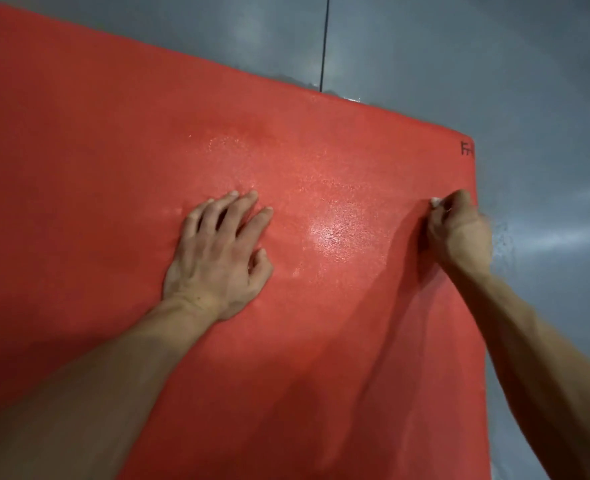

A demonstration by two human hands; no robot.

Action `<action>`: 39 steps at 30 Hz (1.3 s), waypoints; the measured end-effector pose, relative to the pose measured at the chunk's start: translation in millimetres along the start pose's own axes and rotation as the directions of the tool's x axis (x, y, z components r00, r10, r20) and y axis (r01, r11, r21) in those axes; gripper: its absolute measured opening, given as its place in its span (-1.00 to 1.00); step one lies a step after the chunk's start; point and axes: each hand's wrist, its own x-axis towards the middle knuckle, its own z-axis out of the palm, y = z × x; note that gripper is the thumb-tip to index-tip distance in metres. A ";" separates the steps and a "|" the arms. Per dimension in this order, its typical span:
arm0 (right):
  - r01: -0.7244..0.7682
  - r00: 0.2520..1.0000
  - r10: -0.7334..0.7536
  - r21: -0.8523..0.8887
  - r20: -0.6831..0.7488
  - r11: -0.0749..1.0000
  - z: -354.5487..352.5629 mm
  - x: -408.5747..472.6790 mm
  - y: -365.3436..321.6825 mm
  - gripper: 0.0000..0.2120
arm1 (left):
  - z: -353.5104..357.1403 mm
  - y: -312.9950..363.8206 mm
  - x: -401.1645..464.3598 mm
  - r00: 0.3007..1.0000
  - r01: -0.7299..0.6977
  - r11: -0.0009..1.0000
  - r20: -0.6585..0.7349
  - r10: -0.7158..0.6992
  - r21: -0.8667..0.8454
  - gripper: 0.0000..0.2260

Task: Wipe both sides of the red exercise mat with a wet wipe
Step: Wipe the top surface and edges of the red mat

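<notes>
Grey tiled floor (425,46) under red exercise mat (148,133) lying flat | right hand (459,230) at 3 o'clock edge, grip curled around white wet wipe (436,201), barely showing | left hand (217,247) centre, fingers spread, pressing mat | damp sheen between hands; upper side looks partly wiped, underside presumably left

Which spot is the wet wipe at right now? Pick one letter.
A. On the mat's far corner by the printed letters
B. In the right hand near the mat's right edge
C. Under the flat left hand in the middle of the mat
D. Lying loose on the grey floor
B: a bit of white wipe shows in the curled fingers of the right hand at the mat's right edge.
</notes>
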 end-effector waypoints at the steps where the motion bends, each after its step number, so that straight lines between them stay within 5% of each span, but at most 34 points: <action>1: 0.020 1.000 -0.020 0.001 -0.017 1.000 4.6 -2.8 -12.4 -0.75 | 0.3 -0.1 -1.1 1.000 0.003 1.000 -0.003 -0.003 0.000 -0.47; 5: 0.251 0.967 -0.246 0.087 -0.070 0.964 30.8 -34.3 -102.1 -0.76 | 1.3 -0.7 -0.4 1.000 -0.004 1.000 0.001 0.004 0.009 -0.47; 8: 0.604 0.791 -0.612 0.176 -0.013 0.777 43.5 -68.5 -171.1 -0.81 | 0.4 -0.2 -1.6 1.000 -0.001 1.000 -0.001 0.001 0.015 -0.47; 10: 0.703 0.705 -0.709 0.139 -0.006 0.698 41.4 -66.4 -168.7 -0.81 | 0.5 -0.8 -0.6 1.000 -0.003 1.000 -0.003 0.003 0.015 -0.47; 14: 0.435 0.900 -0.435 -0.011 -0.030 0.900 16.4 -25.3 -96.3 -0.79 | 0.2 -0.7 -0.7 1.000 0.005 1.000 0.001 -0.005 0.000 -0.47; 18: 0.216 0.975 -0.217 -0.021 -0.057 0.976 17.6 -20.6 -108.0 -0.76 | -0.4 -1.4 -0.4 1.000 0.000 1.000 0.010 0.000 0.000 -0.47; 20: 0.297 0.955 -0.298 0.094 0.002 0.950 32.5 -38.3 -153.9 -0.79 | -1.8 -0.4 -1.3 1.000 0.007 1.000 0.007 -0.007 0.004 -0.46; 22: 0.525 0.839 -0.541 0.172 0.059 0.834 43.6 -62.2 -188.4 -0.86 | -1.8 0.0 -0.5 1.000 0.015 1.000 -0.004 -0.015 0.004 -0.44; 24: 0.633 0.756 -0.650 0.157 0.086 0.758 39.2 -69.4 -179.0 -0.85 | -1.6 -0.3 0.0 1.000 0.014 1.000 0.013 -0.014 0.003 -0.42; 25: 0.619 0.773 -0.628 0.117 0.083 0.777 34.1 -61.8 -156.8 -0.83 | -1.7 -0.3 -0.4 1.000 0.014 1.000 0.023 -0.014 -0.002 -0.42; 29: 0.230 0.973 -0.231 -0.090 -0.003 0.969 1.8 -21.2 -40.5 -0.75 | -1.5 -1.2 0.0 1.000 0.013 1.000 0.027 -0.013 -0.007 -0.42; 33: 0.001 0.999 -0.004 -0.071 -0.050 0.997 6.6 -26.5 -46.5 -0.74 | -2.0 -0.7 0.2 0.999 0.016 1.000 0.047 -0.016 0.007 -0.40; 36: 0.257 0.966 -0.259 0.106 0.007 0.961 33.6 -63.5 -125.3 -0.79 | -1.6 -0.2 -0.4 0.999 0.020 1.000 0.040 -0.020 0.013 -0.36; 39: 0.618 0.778 -0.627 0.122 0.045 0.776 37.5 -94.2 -160.8 -0.81 | -1.5 0.1 -0.4 0.999 0.028 0.999 0.039 -0.029 0.016 -0.33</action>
